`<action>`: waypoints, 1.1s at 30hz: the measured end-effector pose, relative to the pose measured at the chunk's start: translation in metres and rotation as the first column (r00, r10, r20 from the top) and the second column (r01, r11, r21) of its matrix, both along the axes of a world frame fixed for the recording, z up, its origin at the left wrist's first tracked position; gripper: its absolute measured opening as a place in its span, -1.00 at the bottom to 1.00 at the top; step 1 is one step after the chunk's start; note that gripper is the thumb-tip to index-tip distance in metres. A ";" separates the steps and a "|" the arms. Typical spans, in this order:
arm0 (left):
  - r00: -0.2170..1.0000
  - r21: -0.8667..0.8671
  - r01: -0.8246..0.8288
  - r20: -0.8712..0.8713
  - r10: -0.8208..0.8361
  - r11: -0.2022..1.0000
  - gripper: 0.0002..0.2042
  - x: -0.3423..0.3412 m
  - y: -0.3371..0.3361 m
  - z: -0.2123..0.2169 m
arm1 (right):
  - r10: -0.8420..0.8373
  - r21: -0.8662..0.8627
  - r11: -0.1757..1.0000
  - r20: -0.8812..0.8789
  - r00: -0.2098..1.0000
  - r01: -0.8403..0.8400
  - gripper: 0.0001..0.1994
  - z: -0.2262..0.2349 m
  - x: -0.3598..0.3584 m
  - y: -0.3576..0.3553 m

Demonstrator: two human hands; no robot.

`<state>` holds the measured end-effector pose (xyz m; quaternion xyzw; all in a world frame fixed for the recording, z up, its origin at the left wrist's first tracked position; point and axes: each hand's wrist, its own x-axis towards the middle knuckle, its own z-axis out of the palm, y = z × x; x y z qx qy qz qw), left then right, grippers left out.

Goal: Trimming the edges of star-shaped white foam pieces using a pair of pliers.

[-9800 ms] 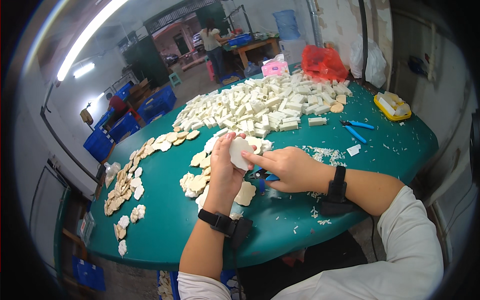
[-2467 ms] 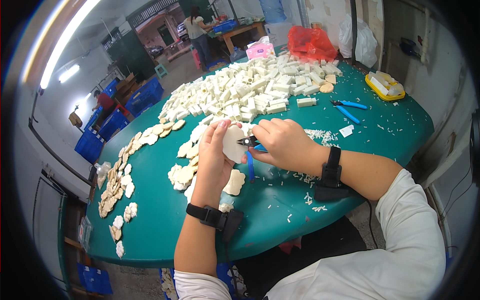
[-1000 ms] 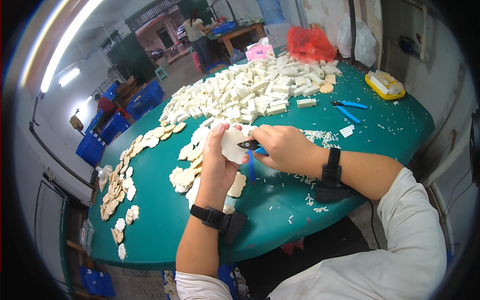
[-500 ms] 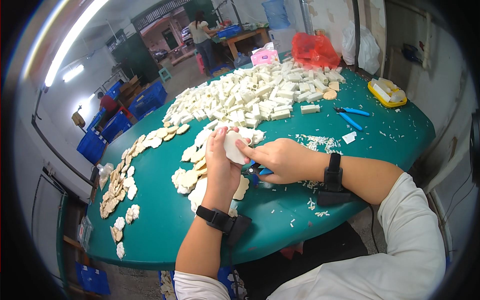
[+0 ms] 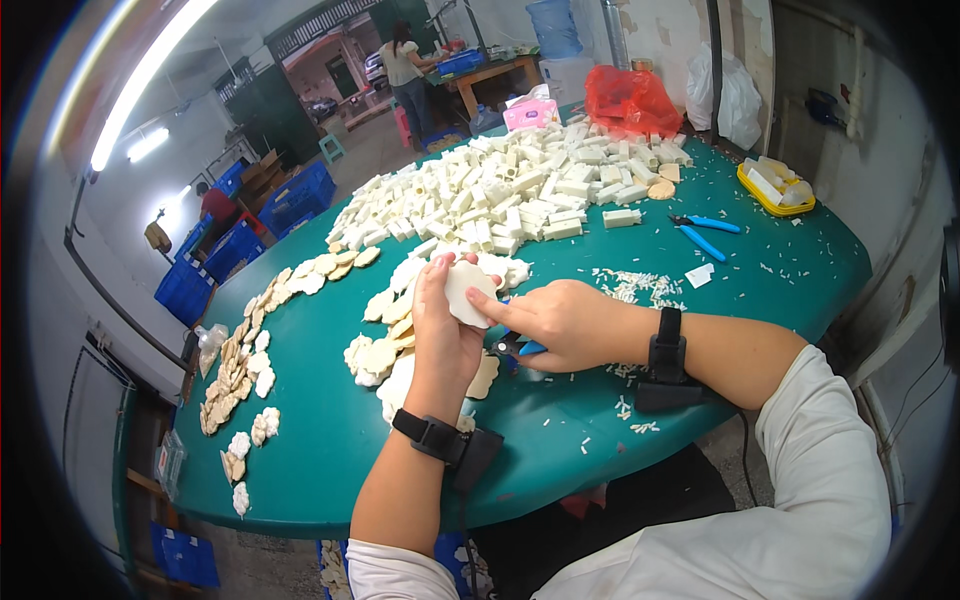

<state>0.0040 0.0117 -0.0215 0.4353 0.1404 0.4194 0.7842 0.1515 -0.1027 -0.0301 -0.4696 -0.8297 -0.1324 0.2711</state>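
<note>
My left hand (image 5: 440, 330) grips a white flat piece (image 5: 468, 292), held upright above the near-middle of the green table (image 5: 330, 440). My right hand (image 5: 560, 325) is clenched on blue-handled cutters (image 5: 520, 347), index finger touching the piece. Flat pieces (image 5: 385, 350) lie just left; white blocks (image 5: 500, 190) are piled far.
</note>
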 end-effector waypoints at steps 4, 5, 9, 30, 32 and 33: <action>0.999 0.015 0.011 0.047 -0.011 1.000 -0.72 0.001 -0.001 -0.001 | 0.042 0.033 0.999 -0.021 0.999 -0.041 -0.15 0.001 0.001 0.000; 0.998 -0.004 -0.013 0.068 0.014 1.000 -0.72 0.002 -0.001 -0.002 | 0.033 0.013 0.999 -0.003 0.999 -0.033 -0.16 0.002 0.000 -0.002; 0.998 0.012 0.023 0.053 -0.024 1.000 -0.73 0.000 0.001 -0.003 | 0.021 0.011 1.000 0.013 1.000 -0.021 -0.19 0.002 -0.003 -0.003; 0.981 -0.096 0.187 -0.038 -0.192 0.978 -0.69 0.002 0.009 -0.016 | -0.003 -0.292 0.956 0.091 0.996 0.030 -0.25 0.007 -0.011 -0.011; 0.958 -0.110 0.269 -0.077 -0.278 0.957 -0.65 0.003 0.008 -0.016 | -0.001 -0.284 0.958 0.088 0.996 0.026 -0.22 0.001 -0.011 -0.011; 0.958 -0.109 0.267 -0.077 -0.276 0.957 -0.65 0.003 0.009 -0.017 | 0.007 -0.276 0.961 0.085 0.996 0.016 -0.20 -0.002 -0.012 -0.010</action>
